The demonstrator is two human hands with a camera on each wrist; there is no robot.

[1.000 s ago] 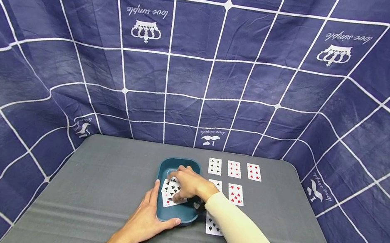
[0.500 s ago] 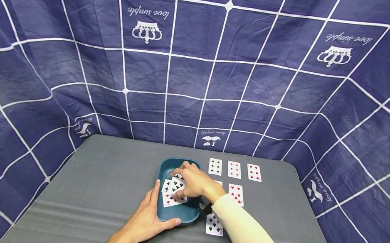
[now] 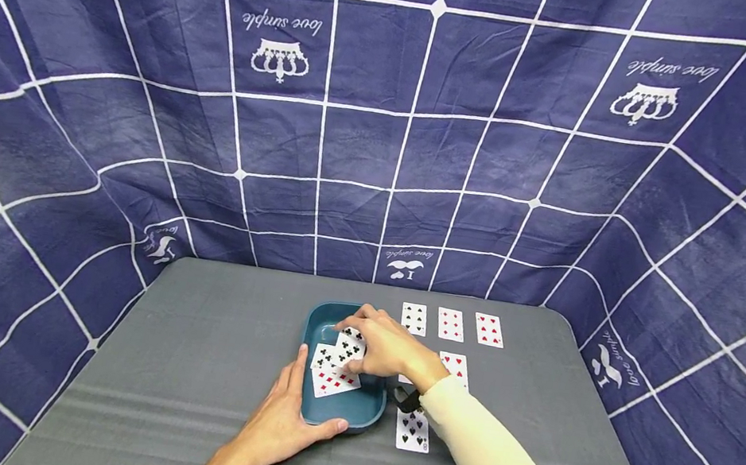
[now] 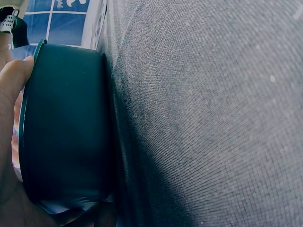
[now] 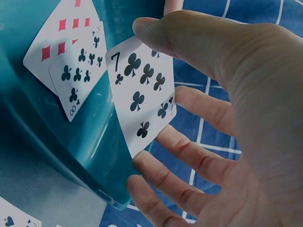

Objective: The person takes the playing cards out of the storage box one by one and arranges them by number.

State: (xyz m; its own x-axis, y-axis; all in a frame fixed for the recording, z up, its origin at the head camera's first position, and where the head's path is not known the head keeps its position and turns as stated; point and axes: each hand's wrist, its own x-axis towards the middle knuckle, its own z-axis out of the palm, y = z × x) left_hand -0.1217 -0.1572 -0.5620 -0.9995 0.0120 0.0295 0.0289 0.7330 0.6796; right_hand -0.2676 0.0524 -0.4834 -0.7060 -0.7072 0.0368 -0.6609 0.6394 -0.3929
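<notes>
My right hand [image 3: 392, 348] pinches a seven of clubs [image 5: 137, 99] between thumb and fingers, tilted over the right part of a teal tray [image 3: 314, 328]. Inside the tray lie an eight of clubs [image 5: 78, 71] and, partly beneath it, a diamonds card [image 3: 336, 383]. At the tray's near left corner my left hand [image 3: 280, 416] rests with its fingers straight along the left wall and its thumb spread along the front rim. The left wrist view shows the thumb tip at the rim, beside the tray's outer wall [image 4: 66, 123].
Right of the tray, face-up cards lie in rows on the grey table [image 3: 220, 338]. At the back are a black card [image 3: 414, 319], a diamonds card [image 3: 450, 324] and a hearts card [image 3: 489, 330]. Nearer are another hearts card [image 3: 454, 367] and a spades card [image 3: 413, 431].
My right hand has drawn the seven of clubs up and to the right, exposing more of the eight of clubs and the diamonds card. My left hand has stayed at the tray.
</notes>
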